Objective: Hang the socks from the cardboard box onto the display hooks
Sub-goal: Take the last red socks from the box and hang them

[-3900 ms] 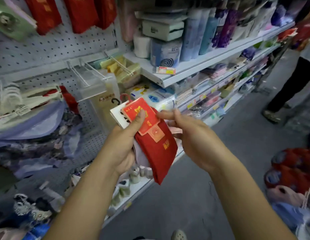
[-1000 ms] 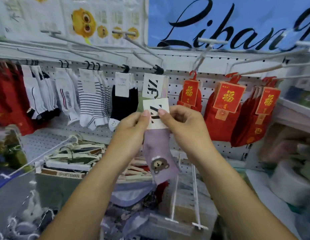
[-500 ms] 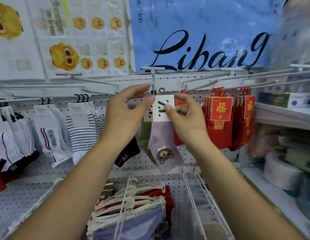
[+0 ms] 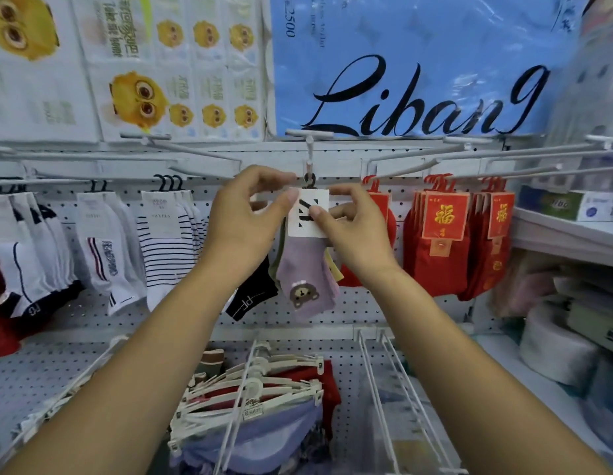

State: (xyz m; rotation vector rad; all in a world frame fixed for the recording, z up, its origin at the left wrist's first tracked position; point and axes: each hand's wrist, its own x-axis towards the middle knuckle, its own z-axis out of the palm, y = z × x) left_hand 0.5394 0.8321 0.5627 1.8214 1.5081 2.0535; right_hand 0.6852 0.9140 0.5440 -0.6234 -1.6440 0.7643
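Observation:
A lilac sock pair with a bear face (image 4: 303, 275) hangs under a white card label (image 4: 306, 221) with a black hanger hook (image 4: 310, 180). The hanger hook sits at the tip of a white display hook (image 4: 309, 156) on the pegboard. My left hand (image 4: 245, 221) pinches the label's left edge with the thumb, its fingers curled above near the hanger hook. My right hand (image 4: 354, 228) pinches the label's right side. Other sock pairs hang behind this one on the same hook. The cardboard box is out of view.
White and striped socks (image 4: 164, 248) hang on hooks to the left, red socks with gold labels (image 4: 442, 241) to the right. Long wire hooks (image 4: 384, 389) and a rack of hangers with underwear (image 4: 257, 406) jut out below. A shelf with packs (image 4: 569, 234) stands at right.
Both hands have lifted the lilac sock pair from chest height up to the display hook, and its hanger hook now sits at the hook's tip. Earlier I held a red sock pair.

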